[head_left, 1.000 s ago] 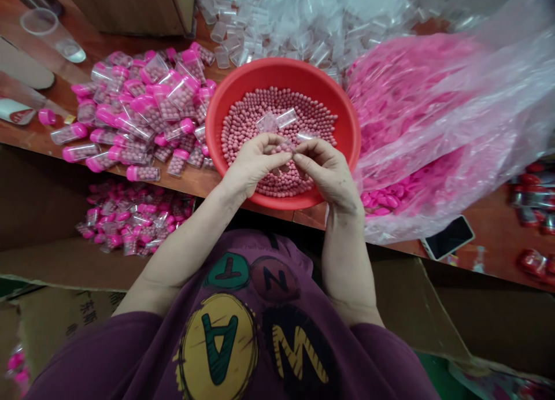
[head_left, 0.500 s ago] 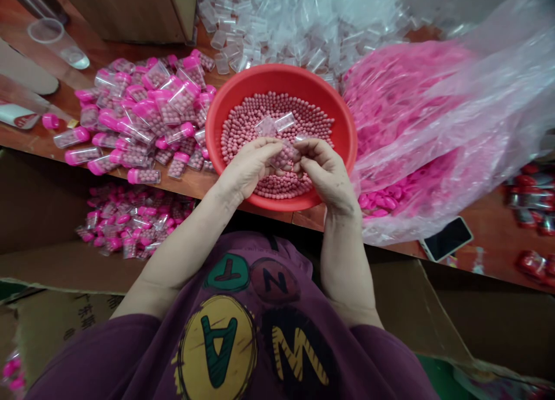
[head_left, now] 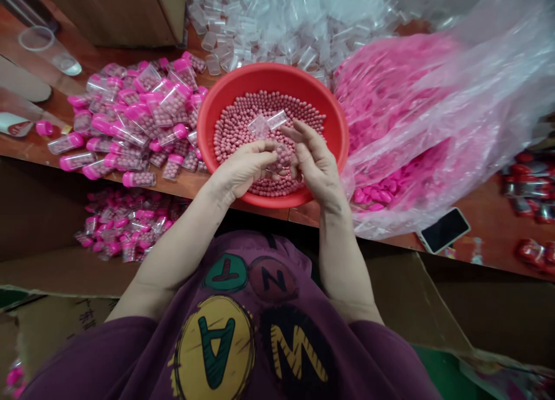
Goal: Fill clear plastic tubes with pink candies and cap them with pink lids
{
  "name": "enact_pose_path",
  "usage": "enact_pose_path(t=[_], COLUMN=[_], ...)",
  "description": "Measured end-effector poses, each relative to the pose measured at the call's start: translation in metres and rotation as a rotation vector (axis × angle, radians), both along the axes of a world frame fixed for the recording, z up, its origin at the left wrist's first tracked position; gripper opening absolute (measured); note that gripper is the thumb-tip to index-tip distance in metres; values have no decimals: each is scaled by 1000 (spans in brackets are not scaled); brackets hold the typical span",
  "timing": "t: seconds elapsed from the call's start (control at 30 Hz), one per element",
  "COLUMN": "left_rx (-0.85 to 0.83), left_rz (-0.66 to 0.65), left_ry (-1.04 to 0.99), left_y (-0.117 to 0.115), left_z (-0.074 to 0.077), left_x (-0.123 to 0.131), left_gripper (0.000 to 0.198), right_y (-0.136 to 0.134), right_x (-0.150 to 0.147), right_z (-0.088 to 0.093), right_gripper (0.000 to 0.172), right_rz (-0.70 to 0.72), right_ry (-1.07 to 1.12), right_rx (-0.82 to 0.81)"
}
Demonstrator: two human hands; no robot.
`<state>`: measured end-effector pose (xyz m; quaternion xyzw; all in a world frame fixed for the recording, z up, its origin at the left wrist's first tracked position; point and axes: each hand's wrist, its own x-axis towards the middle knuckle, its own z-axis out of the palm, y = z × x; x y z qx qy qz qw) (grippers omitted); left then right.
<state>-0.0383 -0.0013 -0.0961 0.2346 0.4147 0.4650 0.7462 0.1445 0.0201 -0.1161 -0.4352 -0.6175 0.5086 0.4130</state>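
Observation:
Over a red bowl (head_left: 333, 151) of pink beads (head_left: 251, 108), my left hand (head_left: 245, 163) pinches a small clear jar (head_left: 284, 156) filled with the same beads. My right hand (head_left: 318, 166) is close against the jar's right end, its index finger lifted and spread away from the thumb. Whether its lower fingers touch the jar is hard to make out. Behind the hands, clear empty jars (head_left: 276, 119) lie on the beads.
Left of the bowl is a heap of filled pink-capped jars (head_left: 139, 111); more lie in a carton (head_left: 39, 215) below the table edge. Empty clear jars (head_left: 295, 24) are piled behind. On the right are a plastic bag (head_left: 416, 128) of pink caps and a phone (head_left: 445, 230).
My right hand's fingers have opened and lifted away from the jar they were pinching. My left hand still holds the jar. The whole view has shifted slightly.

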Motion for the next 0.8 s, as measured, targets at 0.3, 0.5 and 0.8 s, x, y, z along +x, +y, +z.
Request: enact_pose_path(t=[0.3,0.5,0.8], left_rx=[43,59,18], left_rz=[29,96,204], left_ry=[-93,-35,6], left_y=[-8,-4,-3], left_z=[1,-4,-4], left_x=[7,14,17], left_gripper=[24,16,9], right_y=[8,-6,-7], right_x=[0,-1,-7], right_z=[-7,6,3], right_gripper=[57,51,41], right_rz=[-99,-72,47], right_ry=[84,-43,-254], right_rx=[98,197,397])
